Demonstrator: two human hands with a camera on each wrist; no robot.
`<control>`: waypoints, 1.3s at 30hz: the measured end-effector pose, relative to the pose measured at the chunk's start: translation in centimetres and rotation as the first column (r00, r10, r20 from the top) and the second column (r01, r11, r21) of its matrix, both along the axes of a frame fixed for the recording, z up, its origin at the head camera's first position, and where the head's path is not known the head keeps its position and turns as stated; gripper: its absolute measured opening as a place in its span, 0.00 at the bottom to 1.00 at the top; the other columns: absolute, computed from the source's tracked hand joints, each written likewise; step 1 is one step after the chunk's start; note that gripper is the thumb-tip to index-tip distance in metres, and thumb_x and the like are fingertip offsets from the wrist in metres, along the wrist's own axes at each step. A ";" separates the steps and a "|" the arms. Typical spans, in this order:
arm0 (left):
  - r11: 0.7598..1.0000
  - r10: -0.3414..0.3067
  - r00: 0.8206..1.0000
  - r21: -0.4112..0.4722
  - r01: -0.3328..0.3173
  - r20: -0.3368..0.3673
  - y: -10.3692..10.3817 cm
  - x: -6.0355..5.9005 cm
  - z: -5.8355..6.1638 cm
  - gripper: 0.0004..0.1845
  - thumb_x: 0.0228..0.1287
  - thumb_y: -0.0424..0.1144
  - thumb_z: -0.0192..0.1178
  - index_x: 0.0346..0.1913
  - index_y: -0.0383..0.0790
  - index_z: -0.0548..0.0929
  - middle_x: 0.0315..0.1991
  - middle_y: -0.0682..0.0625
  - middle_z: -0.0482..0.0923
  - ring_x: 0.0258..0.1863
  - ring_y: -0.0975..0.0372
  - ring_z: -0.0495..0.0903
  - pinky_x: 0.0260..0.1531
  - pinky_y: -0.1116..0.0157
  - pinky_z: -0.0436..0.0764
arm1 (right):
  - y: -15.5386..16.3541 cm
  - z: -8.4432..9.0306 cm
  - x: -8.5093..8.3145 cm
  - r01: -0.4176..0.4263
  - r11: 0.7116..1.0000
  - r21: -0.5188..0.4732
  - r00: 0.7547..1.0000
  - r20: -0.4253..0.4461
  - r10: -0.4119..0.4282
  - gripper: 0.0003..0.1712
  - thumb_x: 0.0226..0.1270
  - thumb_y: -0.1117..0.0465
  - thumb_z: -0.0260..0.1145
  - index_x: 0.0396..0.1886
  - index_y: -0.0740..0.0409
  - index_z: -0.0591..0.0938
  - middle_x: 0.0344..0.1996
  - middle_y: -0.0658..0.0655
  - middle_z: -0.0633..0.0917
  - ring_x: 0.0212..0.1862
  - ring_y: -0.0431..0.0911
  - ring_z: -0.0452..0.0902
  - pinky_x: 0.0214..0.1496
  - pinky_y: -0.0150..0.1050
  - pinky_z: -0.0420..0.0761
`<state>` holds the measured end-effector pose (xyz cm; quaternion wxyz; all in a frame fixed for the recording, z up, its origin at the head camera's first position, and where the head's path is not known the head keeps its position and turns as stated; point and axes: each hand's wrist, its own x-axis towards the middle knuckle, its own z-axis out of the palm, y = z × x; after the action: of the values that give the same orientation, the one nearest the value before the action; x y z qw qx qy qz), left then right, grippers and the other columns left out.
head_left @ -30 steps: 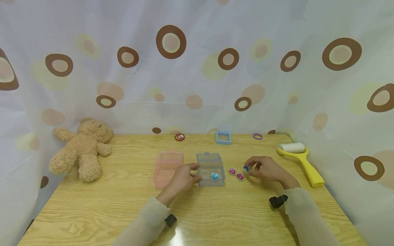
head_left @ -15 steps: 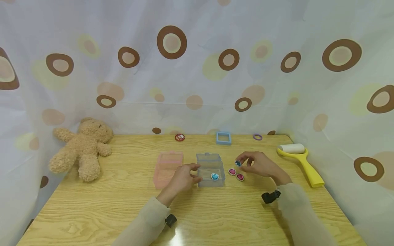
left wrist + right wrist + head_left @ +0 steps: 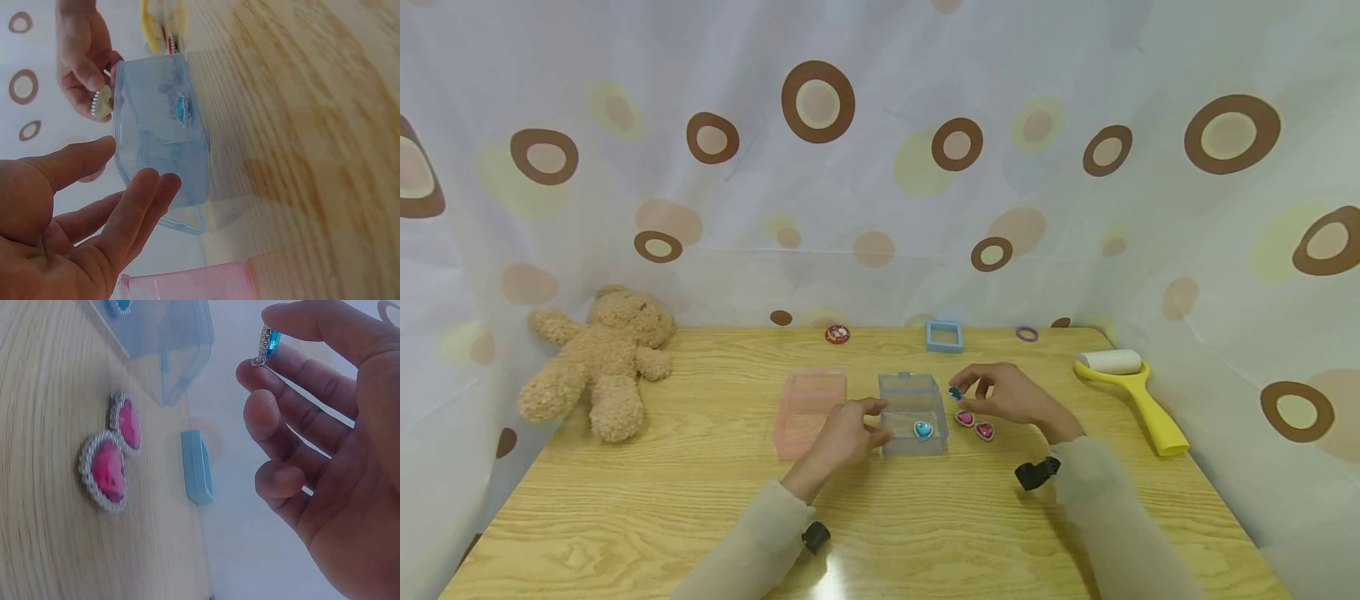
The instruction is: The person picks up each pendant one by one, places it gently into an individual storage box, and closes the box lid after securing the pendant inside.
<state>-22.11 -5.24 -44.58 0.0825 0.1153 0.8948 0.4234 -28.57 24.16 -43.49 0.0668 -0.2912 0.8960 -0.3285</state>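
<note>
Just right of the blue box (image 3: 913, 411), right hand (image 3: 1011, 396) pinches a blue gem (image 3: 955, 392)

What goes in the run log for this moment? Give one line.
right hand: pinches blue gem | left hand: touches blue box | in box: one blue gem | on table: two pink gems

Right hand (image 3: 1011, 396) pinches a blue gem (image 3: 955, 392) beside the clear box (image 3: 913, 414); left hand (image 3: 844, 435) touches it.
</note>
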 end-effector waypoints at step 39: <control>1.000 -0.016 1.000 0.012 0.016 -0.004 -0.2 -0.1 0.0 0.27 0.64 0.37 0.68 0.65 0.34 0.77 0.63 0.39 0.78 0.47 0.52 0.88 0.41 0.61 0.87 | -6.1 -1.1 0.1 -0.127 0.974 0.189 0.991 -0.027 0.135 0.14 0.61 0.56 0.74 0.48 0.47 0.88 0.43 0.47 0.89 0.40 0.44 0.84 0.42 0.35 0.82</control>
<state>-22.19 -5.44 -44.62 0.0835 0.1235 0.8914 0.4279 -28.44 18.10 -44.62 0.0974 -0.3486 0.9029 -0.2318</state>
